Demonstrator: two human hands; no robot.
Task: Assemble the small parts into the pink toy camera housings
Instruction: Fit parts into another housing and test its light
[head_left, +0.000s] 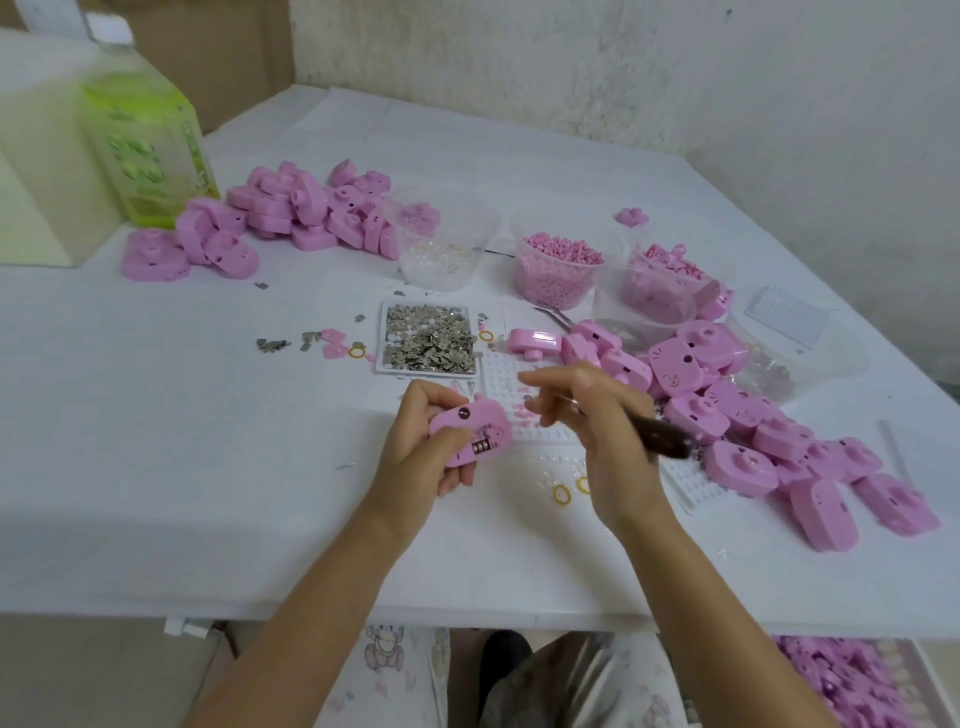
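My left hand (421, 447) grips a pink toy camera housing (470, 434) above the table, its open battery slot with metal contacts facing me. To its right, my right hand (597, 431) holds a dark-handled tool (660, 434); the hand is blurred and its fingertips hover just right of the housing. A white tray of small metal contacts (428, 338) lies behind the hands. A white grid tray (511, 395) sits under the right hand.
Piles of pink housings lie at back left (291, 213) and at right (779, 426). Clear tubs (558, 270) with pink bits stand at the back. A green-labelled bottle (150, 145) is far left. Yellow rings (562, 493) lie near my right wrist.
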